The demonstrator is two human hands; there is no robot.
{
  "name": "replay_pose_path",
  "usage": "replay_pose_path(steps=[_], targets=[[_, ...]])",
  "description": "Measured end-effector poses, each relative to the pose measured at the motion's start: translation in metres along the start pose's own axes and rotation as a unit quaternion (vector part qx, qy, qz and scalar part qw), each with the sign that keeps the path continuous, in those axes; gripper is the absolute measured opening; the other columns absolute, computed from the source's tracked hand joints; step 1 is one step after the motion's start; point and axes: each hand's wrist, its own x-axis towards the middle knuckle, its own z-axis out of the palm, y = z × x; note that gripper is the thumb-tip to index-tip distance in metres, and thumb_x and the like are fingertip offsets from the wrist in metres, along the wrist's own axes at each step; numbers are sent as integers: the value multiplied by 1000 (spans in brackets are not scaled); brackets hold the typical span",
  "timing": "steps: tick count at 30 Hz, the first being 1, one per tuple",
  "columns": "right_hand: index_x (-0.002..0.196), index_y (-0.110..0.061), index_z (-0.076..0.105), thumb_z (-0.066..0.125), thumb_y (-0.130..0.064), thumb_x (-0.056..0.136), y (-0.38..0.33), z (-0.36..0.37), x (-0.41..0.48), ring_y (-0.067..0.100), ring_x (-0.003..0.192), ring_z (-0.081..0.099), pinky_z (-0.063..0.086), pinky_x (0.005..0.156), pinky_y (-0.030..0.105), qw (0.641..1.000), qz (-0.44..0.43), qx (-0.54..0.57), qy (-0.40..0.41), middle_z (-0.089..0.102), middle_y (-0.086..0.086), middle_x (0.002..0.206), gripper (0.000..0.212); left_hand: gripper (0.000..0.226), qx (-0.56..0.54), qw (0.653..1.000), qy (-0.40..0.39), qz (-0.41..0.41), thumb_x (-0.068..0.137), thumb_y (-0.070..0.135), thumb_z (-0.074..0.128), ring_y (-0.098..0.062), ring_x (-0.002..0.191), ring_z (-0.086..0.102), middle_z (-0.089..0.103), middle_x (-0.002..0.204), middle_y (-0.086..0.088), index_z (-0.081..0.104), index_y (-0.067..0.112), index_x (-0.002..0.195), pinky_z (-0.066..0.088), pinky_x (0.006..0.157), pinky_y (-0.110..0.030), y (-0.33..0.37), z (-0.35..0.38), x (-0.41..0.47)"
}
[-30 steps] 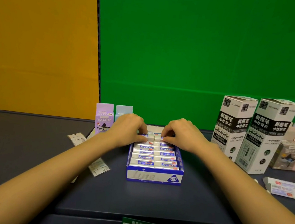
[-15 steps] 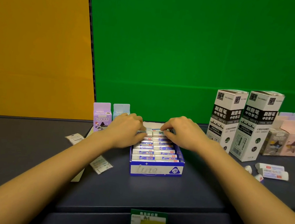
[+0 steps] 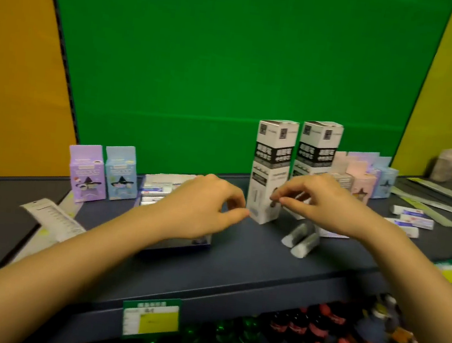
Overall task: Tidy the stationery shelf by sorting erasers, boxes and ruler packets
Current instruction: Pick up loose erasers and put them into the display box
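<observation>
Sorting the stationery shelf, hands mid-air

Head cam, the only view, and it's kinda blurry.

Left hand [image 3: 203, 205] hovers over the eraser box [image 3: 157, 191], which sits on the dark shelf [image 3: 236, 261] left of centre. The hand and forearm hide most of that box; you just see rows of wrapped erasers at the back. Fingers are loosely curled, the thumb pokes out to the right, and nothing is in them as far as I can see.

Right hand [image 3: 326, 203] is up in front of the two tall boxes [image 3: 274, 148], which stand upright side by side. Thumb and forefinger tips are close together, pointing at the left tall box. Can't tell if they've pinched anything, too smeared.

Two loose erasers [image 3: 300, 240] lie on the shelf under the right wrist, just in front of the tall boxes. A few more erasers [image 3: 412, 218] lie further right.

A purple box [image 3: 86, 172] and a blue box [image 3: 120, 172] stand together at the back, left of the eraser box. Pastel boxes [image 3: 361, 176] stand behind the right hand.

Ruler packets [image 3: 51, 217] lie flat at far left; more packets [image 3: 429, 202] lie at far right.

Price tag [image 3: 151, 319] hangs on the shelf edge, with bottles [image 3: 326, 340] below.
</observation>
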Motion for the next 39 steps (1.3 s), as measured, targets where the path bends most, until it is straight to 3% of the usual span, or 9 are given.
replay_pose_path(steps=[4,6,11,18,22,25,30,35,39], targets=[[112,-20,65,60,-19,87,51,-14,-29,7,98,60,49,87,21,999,39,-3,-22,66,-4,113,26,46,31,998,-56,-1,86,53,47,-22,95,59,65,115,-1,58,19,115,50,85,-37,44,29,28],[121,-20,58,61,-22,86,74,-14,-38,10,109,55,43,96,24,997,55,-26,-51,59,-3,123,35,54,45,996,-76,-13,84,58,47,-25,104,57,61,120,-5,54,17,118,49,89,-40,60,42,40],[137,-20,40,56,-38,87,108,-6,-47,14,126,44,34,107,27,986,75,-54,-141,46,0,140,55,62,61,990,-115,-53,81,65,43,-23,108,50,52,121,-6,49,14,115,45,85,-37,84,71,60],[129,-24,50,52,-41,89,120,-4,-43,17,112,49,39,97,30,985,34,-67,-153,52,3,124,43,48,34,983,-144,-105,92,48,40,-24,104,46,47,119,-12,47,6,115,39,91,-34,87,87,75],[122,-17,48,53,-41,89,122,-6,-36,17,104,48,38,89,26,979,33,-53,-193,50,6,119,41,40,-44,976,-169,-128,89,40,52,-19,87,44,52,111,-11,44,7,110,38,77,-29,89,80,79],[105,-18,41,51,-38,91,122,-5,-32,16,92,45,35,80,26,975,29,-43,-216,48,3,105,26,37,-76,970,-182,-142,88,37,55,-21,82,46,50,97,-7,36,9,103,39,74,-30,88,76,80],[98,-20,33,47,-34,93,119,-3,-33,17,91,43,34,80,28,974,-5,-50,-219,51,8,112,21,41,-67,965,-203,-152,89,39,53,-21,88,49,56,110,-12,41,7,112,41,78,-30,81,76,77],[100,-21,36,46,-37,93,119,-2,-33,15,93,44,36,84,28,975,-32,-32,-216,45,1,105,20,29,-53,968,-185,-159,90,39,52,-17,82,42,47,96,-4,38,13,91,30,68,-23,79,73,70],[102,-21,40,46,-39,93,108,-5,-31,16,93,49,42,86,31,976,-61,0,-209,49,0,106,22,33,-118,968,-125,-184,91,38,50,-20,93,51,55,121,-12,45,9,103,41,80,-27,75,64,56]])
